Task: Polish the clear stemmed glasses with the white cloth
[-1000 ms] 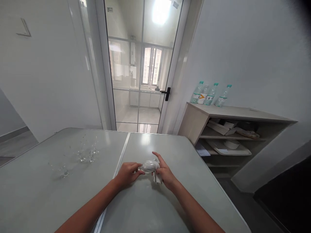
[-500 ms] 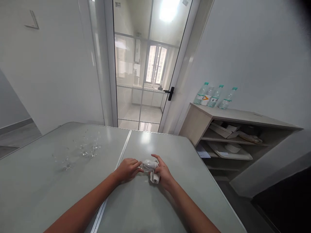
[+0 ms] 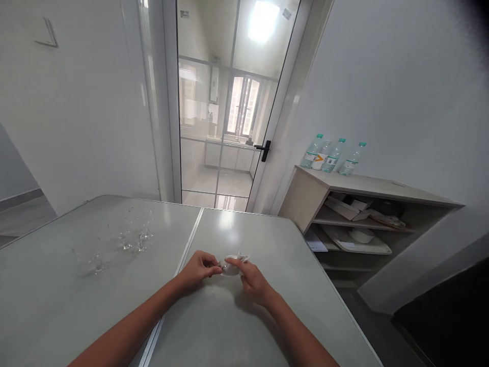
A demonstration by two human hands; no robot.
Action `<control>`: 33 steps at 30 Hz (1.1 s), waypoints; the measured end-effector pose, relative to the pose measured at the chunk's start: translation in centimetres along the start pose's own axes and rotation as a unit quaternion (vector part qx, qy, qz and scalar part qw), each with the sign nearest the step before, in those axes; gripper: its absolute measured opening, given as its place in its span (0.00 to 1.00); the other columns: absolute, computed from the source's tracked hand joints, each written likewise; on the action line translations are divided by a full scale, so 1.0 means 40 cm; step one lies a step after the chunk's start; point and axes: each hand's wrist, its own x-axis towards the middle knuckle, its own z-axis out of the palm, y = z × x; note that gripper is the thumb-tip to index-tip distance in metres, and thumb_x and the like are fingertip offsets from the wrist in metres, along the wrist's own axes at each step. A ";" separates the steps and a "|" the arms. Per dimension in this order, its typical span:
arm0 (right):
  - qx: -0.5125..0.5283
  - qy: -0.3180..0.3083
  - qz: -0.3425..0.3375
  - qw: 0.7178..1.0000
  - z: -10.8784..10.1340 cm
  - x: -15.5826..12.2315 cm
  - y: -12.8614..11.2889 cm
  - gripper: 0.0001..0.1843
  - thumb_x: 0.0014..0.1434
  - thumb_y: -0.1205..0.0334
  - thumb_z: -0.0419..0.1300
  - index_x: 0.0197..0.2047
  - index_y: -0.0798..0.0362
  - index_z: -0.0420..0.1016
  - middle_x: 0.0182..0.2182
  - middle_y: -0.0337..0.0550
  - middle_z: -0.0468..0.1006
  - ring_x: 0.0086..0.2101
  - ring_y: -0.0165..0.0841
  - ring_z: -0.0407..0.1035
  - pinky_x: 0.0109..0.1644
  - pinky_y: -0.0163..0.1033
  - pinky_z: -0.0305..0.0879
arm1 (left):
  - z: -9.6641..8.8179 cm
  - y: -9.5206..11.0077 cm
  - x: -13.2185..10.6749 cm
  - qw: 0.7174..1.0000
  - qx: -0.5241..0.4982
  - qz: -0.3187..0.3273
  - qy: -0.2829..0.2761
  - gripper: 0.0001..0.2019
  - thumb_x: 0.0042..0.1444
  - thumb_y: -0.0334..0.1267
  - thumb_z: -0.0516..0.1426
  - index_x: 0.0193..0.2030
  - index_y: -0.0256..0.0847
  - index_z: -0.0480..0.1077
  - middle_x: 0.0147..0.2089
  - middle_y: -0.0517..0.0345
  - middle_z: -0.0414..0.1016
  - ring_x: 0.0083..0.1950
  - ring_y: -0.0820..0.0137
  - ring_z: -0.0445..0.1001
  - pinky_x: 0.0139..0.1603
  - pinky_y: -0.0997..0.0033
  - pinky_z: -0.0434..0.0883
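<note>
A clear drinking glass [image 3: 226, 270] lies tipped sideways between my hands, above the table. My left hand [image 3: 199, 268] pinches its narrow end with thumb and fingers. My right hand [image 3: 254, 280] is closed around its other end, index finger stretched along the side. White cloth or tissue [image 3: 241, 257] shows in and around the glass's mouth. The rest of the cloth is hidden by my right hand.
Several clear glasses [image 3: 142, 243] stand on the left part of the grey table [image 3: 183, 326]. A metal seam [image 3: 190, 238] crosses the tabletop. At right, a shelf unit [image 3: 305, 196] carries plastic bottles [image 3: 349, 162]. A glass door [image 3: 198, 168] stands behind the table.
My right hand has turned over the glass, its fingers now reaching left along it. The hanging cloth end has gone from view. My left hand now pinches the narrow end with bent fingers.
</note>
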 end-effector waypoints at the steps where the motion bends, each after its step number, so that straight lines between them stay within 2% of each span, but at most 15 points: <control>1: 0.048 0.041 0.044 0.997 0.006 0.004 0.006 0.40 0.44 0.73 0.50 0.63 0.46 0.70 0.45 0.44 0.79 0.45 0.41 0.72 0.52 0.47 0.66 | 0.003 -0.002 -0.002 0.994 0.077 0.063 0.044 0.17 0.60 0.50 0.62 0.33 0.36 0.77 0.23 0.60 0.70 0.24 0.74 0.65 0.27 0.74 0.60; 3: 0.182 0.107 0.148 0.966 0.017 0.013 0.019 0.41 0.41 0.72 0.52 0.61 0.48 0.69 0.36 0.41 0.76 0.36 0.37 0.72 0.42 0.42 0.69 | 0.010 -0.005 -0.005 0.953 0.223 0.180 0.094 0.13 0.62 0.47 0.61 0.40 0.38 0.78 0.26 0.56 0.74 0.27 0.71 0.69 0.30 0.74 0.63; 5: 0.307 0.125 0.225 0.916 0.022 0.019 0.026 0.41 0.37 0.71 0.53 0.59 0.49 0.69 0.33 0.39 0.73 0.30 0.35 0.70 0.34 0.39 0.67 | 0.016 -0.006 -0.007 0.910 0.313 0.256 0.096 0.11 0.65 0.44 0.59 0.42 0.39 0.77 0.28 0.54 0.75 0.27 0.70 0.71 0.30 0.73 0.63; 8: 0.387 0.095 0.256 0.881 0.018 0.017 0.020 0.40 0.35 0.71 0.55 0.56 0.50 0.70 0.35 0.41 0.74 0.29 0.34 0.70 0.32 0.38 0.67 | 0.018 0.004 -0.008 0.905 0.323 0.265 0.077 0.10 0.65 0.42 0.58 0.39 0.38 0.77 0.26 0.54 0.74 0.26 0.70 0.69 0.29 0.73 0.62; 10: 0.365 0.072 0.239 0.897 0.011 0.012 0.008 0.42 0.37 0.71 0.56 0.60 0.48 0.69 0.36 0.40 0.74 0.31 0.34 0.70 0.34 0.37 0.67 | 0.013 0.018 -0.006 0.946 0.251 0.197 0.058 0.11 0.62 0.43 0.60 0.35 0.38 0.77 0.24 0.57 0.72 0.25 0.72 0.67 0.29 0.74 0.61; 13: 0.218 0.042 0.159 0.962 0.001 0.003 -0.010 0.44 0.44 0.73 0.54 0.66 0.44 0.65 0.37 0.39 0.75 0.35 0.34 0.70 0.40 0.38 0.68 | -0.003 0.038 -0.002 0.998 0.062 0.025 -0.006 0.17 0.57 0.49 0.63 0.29 0.36 0.77 0.20 0.61 0.69 0.22 0.75 0.62 0.26 0.75 0.58; 15: 0.087 0.001 0.080 0.993 -0.006 -0.002 -0.014 0.45 0.47 0.75 0.51 0.68 0.43 0.64 0.41 0.40 0.78 0.39 0.36 0.71 0.47 0.41 0.68 | -0.011 0.042 0.002 0.995 -0.040 -0.065 -0.068 0.21 0.57 0.54 0.63 0.28 0.34 0.76 0.19 0.61 0.67 0.19 0.77 0.58 0.22 0.75 0.55; 17: -0.014 -0.050 0.014 0.999 -0.011 -0.005 -0.010 0.46 0.46 0.77 0.50 0.69 0.42 0.65 0.48 0.42 0.79 0.44 0.38 0.71 0.53 0.45 0.66 | -0.012 0.036 0.003 0.991 -0.062 -0.082 -0.087 0.23 0.57 0.56 0.62 0.27 0.34 0.76 0.18 0.62 0.66 0.18 0.77 0.56 0.21 0.74 0.54; 19: -0.054 -0.067 -0.019 0.996 -0.013 -0.004 0.000 0.45 0.45 0.77 0.51 0.66 0.42 0.69 0.53 0.44 0.79 0.48 0.41 0.71 0.57 0.48 0.63 | -0.006 0.026 0.000 0.999 0.010 -0.020 -0.033 0.22 0.58 0.54 0.62 0.28 0.34 0.77 0.19 0.61 0.67 0.20 0.76 0.60 0.24 0.74 0.57; 21: -0.015 -0.025 -0.001 1.000 -0.010 -0.001 0.011 0.41 0.45 0.76 0.52 0.62 0.43 0.73 0.50 0.45 0.79 0.48 0.42 0.71 0.58 0.49 0.63 | 0.005 0.016 -0.005 0.986 0.133 0.092 0.047 0.18 0.60 0.51 0.62 0.33 0.36 0.78 0.21 0.59 0.70 0.23 0.74 0.65 0.28 0.74 0.60; 24: 0.177 0.078 0.118 0.974 0.004 0.008 0.027 0.41 0.45 0.72 0.54 0.64 0.44 0.71 0.38 0.41 0.77 0.37 0.37 0.72 0.45 0.41 0.68 | 0.020 0.013 -0.013 0.932 0.268 0.224 0.099 0.13 0.64 0.47 0.59 0.40 0.38 0.78 0.26 0.56 0.74 0.27 0.71 0.69 0.31 0.74 0.62; 26: 0.292 0.106 0.193 0.931 0.015 0.014 0.035 0.44 0.42 0.71 0.56 0.65 0.46 0.68 0.32 0.37 0.73 0.30 0.34 0.70 0.35 0.36 0.66 | 0.025 0.018 -0.016 0.923 0.289 0.238 0.087 0.11 0.65 0.44 0.58 0.38 0.39 0.77 0.26 0.56 0.74 0.27 0.71 0.69 0.31 0.73 0.61; 28: 0.329 0.098 0.216 0.914 0.024 0.015 0.040 0.45 0.40 0.71 0.56 0.65 0.48 0.67 0.31 0.37 0.72 0.29 0.33 0.68 0.32 0.35 0.64 | 0.028 0.026 -0.016 0.947 0.257 0.182 0.065 0.11 0.62 0.43 0.61 0.32 0.38 0.76 0.24 0.59 0.71 0.25 0.73 0.66 0.30 0.74 0.59; 31: 0.221 0.094 0.136 0.961 0.029 0.008 0.038 0.42 0.43 0.73 0.53 0.64 0.48 0.68 0.35 0.39 0.76 0.33 0.34 0.69 0.38 0.37 0.67 | 0.026 0.035 -0.011 0.993 0.103 0.037 0.053 0.15 0.55 0.45 0.65 0.24 0.36 0.73 0.20 0.64 0.65 0.23 0.76 0.61 0.28 0.75 0.55; 33: 0.102 0.075 0.046 0.991 0.024 -0.001 0.031 0.41 0.45 0.74 0.51 0.64 0.47 0.69 0.41 0.41 0.78 0.38 0.35 0.70 0.47 0.41 0.67 | 0.019 0.036 -0.006 0.998 -0.038 -0.051 0.018 0.19 0.53 0.50 0.66 0.23 0.36 0.72 0.18 0.64 0.63 0.21 0.77 0.58 0.25 0.75 0.53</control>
